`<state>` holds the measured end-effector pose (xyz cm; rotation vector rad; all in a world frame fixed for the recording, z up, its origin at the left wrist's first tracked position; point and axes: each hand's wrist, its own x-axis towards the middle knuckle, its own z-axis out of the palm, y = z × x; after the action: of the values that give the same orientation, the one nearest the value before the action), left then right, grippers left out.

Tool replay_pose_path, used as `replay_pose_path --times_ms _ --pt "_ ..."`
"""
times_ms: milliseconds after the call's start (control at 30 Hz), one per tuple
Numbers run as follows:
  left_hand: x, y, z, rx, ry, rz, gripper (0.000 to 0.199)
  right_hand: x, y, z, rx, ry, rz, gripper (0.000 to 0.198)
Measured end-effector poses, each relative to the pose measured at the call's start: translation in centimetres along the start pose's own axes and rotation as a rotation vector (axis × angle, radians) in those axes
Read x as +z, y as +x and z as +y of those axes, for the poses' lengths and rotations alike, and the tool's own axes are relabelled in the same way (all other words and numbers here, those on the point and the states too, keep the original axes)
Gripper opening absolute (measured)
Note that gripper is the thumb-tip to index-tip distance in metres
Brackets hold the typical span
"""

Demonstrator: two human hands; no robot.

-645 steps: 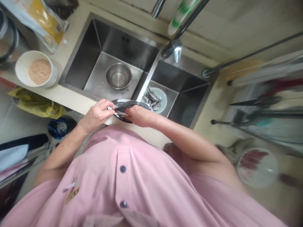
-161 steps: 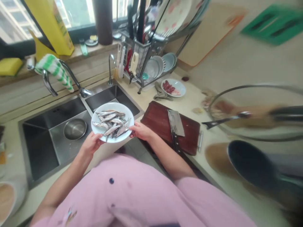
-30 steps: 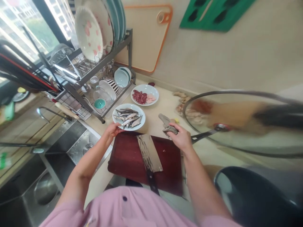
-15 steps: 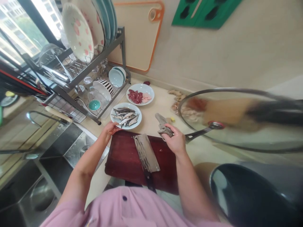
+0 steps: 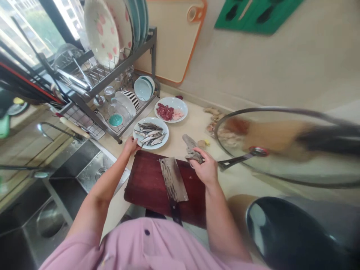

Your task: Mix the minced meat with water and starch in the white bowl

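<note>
My left hand (image 5: 131, 145) grips the near left rim of a pale plate (image 5: 165, 144) that holds several small silvery fish (image 5: 152, 134). A crumpled grey cloth (image 5: 192, 150) is bunched in my right hand (image 5: 206, 167), whose fingers close round it above the far right part of the dark red cutting board (image 5: 146, 183). On that board lies a cleaver (image 5: 173, 180), blade away from me and handle toward my body, with dark wet marks on the steel. Behind the fish stands a second plate (image 5: 182, 105) with dark red meat pieces (image 5: 165, 112) and pale pink ones.
Left is a dish rack (image 5: 126, 63) with plates and bowls, beside a steel sink (image 5: 92, 161). A large glass lid (image 5: 253, 151) stands at right, above a dark wok (image 5: 287, 232). Ginger (image 5: 210, 111) lies by the wall.
The plate of fish has shifted slightly relative to the cutting board, with my left hand still on its rim. My right hand keeps the cloth. The camera view has moved a little.
</note>
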<state>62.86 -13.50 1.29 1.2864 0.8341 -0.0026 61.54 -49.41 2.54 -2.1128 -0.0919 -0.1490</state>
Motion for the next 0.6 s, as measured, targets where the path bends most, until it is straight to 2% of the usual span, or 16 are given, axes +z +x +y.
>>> replay_pose_path --times_ms 67,167,233,300,367,433,600 --pt "-1.8 -2.6 0.0 0.031 0.02 0.079 0.04 -0.2 -0.6 -1.4 -0.055 0.054 -0.081 0.041" --pt "-6.3 -8.9 -1.4 0.149 0.002 0.098 0.044 1.1 -1.5 -3.9 -0.146 0.158 -0.317 0.04" --pt "-9.6 -14.0 -3.4 0.167 -0.021 0.112 0.045 3.6 -2.0 -5.8 -0.221 0.201 -0.504 0.038" --pt "-12.7 -19.1 -5.7 0.097 -0.034 0.183 0.05 7.2 -2.3 -7.9 -0.324 0.183 -0.676 0.036" --pt "-15.3 -23.7 -7.9 0.02 -0.062 0.276 0.057 11.1 -2.7 -9.8 -0.443 0.099 -0.8 0.039" --pt "-17.3 -27.7 -9.5 -0.008 -0.093 0.37 0.063 14.5 -3.3 -11.2 -0.548 -0.054 -0.868 0.044" --pt "-20.5 -35.8 -12.2 -0.022 -0.118 0.681 0.073 20.5 -6.1 -12.0 -0.727 -0.596 -1.085 0.056"
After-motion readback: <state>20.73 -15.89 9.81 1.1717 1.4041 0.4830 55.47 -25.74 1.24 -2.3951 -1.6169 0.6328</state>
